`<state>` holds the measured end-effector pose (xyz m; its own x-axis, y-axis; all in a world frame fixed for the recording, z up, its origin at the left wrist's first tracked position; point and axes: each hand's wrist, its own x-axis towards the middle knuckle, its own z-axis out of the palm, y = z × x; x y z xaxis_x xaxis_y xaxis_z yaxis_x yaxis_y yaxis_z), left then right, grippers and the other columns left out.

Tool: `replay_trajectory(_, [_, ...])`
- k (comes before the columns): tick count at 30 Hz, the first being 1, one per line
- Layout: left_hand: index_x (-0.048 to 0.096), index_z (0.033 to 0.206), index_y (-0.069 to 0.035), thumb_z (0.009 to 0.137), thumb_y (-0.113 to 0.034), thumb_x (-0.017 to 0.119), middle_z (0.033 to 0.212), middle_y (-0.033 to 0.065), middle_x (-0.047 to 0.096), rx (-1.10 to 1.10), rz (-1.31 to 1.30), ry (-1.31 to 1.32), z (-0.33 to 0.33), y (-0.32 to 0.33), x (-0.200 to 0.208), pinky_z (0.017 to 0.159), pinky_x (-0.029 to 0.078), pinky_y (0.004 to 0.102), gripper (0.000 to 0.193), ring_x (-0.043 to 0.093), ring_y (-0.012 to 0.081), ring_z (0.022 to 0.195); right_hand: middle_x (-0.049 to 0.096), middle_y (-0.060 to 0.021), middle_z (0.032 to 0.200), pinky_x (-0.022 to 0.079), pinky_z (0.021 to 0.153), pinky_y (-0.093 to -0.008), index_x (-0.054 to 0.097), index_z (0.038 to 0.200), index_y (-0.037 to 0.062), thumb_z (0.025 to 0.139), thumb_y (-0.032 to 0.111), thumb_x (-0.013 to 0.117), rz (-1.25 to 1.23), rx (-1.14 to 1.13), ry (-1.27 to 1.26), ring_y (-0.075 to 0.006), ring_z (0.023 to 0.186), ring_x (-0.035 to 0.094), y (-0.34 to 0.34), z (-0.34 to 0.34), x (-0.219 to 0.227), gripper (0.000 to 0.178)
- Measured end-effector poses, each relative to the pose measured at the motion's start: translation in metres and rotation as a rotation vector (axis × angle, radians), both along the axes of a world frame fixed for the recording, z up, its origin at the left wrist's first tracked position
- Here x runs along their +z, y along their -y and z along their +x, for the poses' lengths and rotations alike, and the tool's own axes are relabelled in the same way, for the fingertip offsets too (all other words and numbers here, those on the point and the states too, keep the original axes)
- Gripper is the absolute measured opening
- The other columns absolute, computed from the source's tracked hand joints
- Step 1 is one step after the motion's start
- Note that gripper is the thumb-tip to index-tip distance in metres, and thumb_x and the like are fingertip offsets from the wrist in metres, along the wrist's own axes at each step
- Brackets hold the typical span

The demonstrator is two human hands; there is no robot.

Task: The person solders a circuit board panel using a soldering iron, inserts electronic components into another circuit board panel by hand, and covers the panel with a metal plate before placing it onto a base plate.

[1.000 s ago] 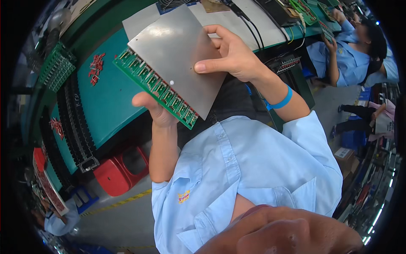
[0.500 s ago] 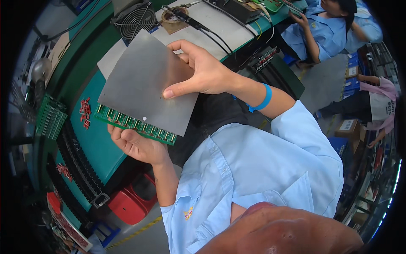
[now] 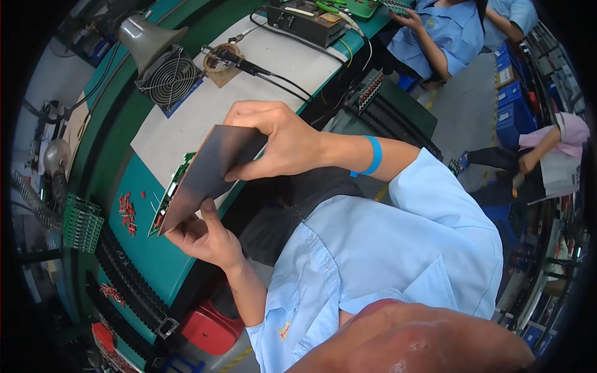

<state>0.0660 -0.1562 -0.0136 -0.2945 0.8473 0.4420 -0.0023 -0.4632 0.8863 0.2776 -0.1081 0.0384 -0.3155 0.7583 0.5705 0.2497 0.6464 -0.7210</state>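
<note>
A flat grey plate [image 3: 214, 165] lies against a green circuit board [image 3: 169, 198], and both stand tilted steeply above the bench's near edge. My right hand [image 3: 281, 142] grips the upper end, thumb on the plate's grey face and fingers round behind. At the lower end my left hand [image 3: 210, 241] is closed on the plate and board, its thumb pressed on the plate. Only a strip of the board shows beyond the plate, with small parts on it. The fingertips behind are hidden.
Small red parts [image 3: 127, 212] lie on the green bench mat [image 3: 146, 248]. Left of them stand another green board [image 3: 83, 224] and black slotted rails [image 3: 127, 267]. A fan [image 3: 168, 84] and a soldering iron [image 3: 239, 62] are at the back. Co-workers sit at far right.
The plate and board have turned from facing me broadly to a steep tilt, and the row of parts along the board's lower edge has gone from sight. My head view has shifted slightly.
</note>
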Motion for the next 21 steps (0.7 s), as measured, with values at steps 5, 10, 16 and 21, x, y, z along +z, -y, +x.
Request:
replay_trajectory(5, [0.049,0.136,-0.006,0.099,-0.028,0.066,0.126,0.0149,0.059,0.009,0.043,-0.168,-0.002,-0.018,-0.013,0.100,0.044,0.0360,0.045,0.057,0.0229,0.114,0.067,-0.0022,0.086,0.048,0.067,-0.0276,0.069,0.093,0.0052,0.065,-0.001,0.083,0.071,-0.064,-0.170,-0.0152,0.075,0.059,-0.004,0.000,-0.007,0.032])
replay_trajectory(10, [0.040,0.148,-0.005,0.087,-0.088,0.011,0.126,0.0163,0.065,-0.463,-0.136,0.019,-0.037,-0.060,-0.004,0.106,0.042,0.0431,0.106,0.057,0.0268,0.122,0.066,-0.0022,0.085,0.048,0.064,-0.0294,0.068,0.093,0.0074,0.064,-0.002,0.080,0.314,-0.134,-0.176,-0.0175,0.073,0.059,-0.026,0.017,-0.025,0.032])
replay_trajectory(16, [0.046,0.146,-0.004,0.092,-0.083,0.008,0.129,0.0196,0.063,-0.716,-0.345,-0.357,-0.069,-0.102,0.042,0.108,0.040,0.0447,0.103,0.056,0.0282,0.123,0.063,-0.0011,0.083,0.048,0.064,-0.0300,0.066,0.087,0.0116,0.066,0.009,0.079,0.682,-0.219,0.120,-0.0181,0.073,0.058,-0.041,0.002,-0.046,0.025])
replay_trajectory(21, [0.045,0.147,-0.002,0.095,-0.079,0.010,0.128,0.0209,0.064,-0.633,-0.437,-0.659,-0.064,-0.106,0.044,0.108,0.040,0.0442,0.099,0.058,0.0316,0.122,0.061,-0.0005,0.088,0.048,0.068,-0.0309,0.065,0.087,0.0121,0.071,0.015,0.076,0.735,-0.275,0.309,-0.0190,0.078,0.058,-0.033,-0.017,-0.066,0.020])
